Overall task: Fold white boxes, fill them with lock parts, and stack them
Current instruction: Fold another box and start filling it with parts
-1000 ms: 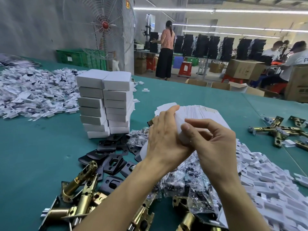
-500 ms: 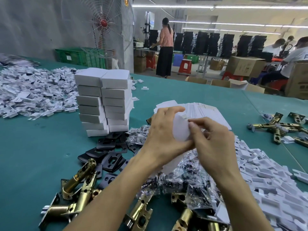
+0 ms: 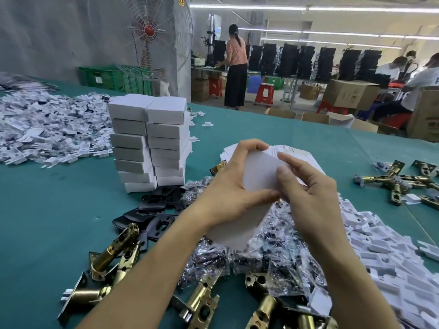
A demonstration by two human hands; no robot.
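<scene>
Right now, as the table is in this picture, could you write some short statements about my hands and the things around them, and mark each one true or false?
1. The left hand and the right hand both hold one white box above the table. True.
2. The stack of folded boxes has two columns side by side. True.
3. This stack stands to the right of the hands. False: it stands to their left and farther away.
4. The brass latches stand upright in a neat row. False: they lie loose on the table, some near the forearms and some at the far right.
</scene>
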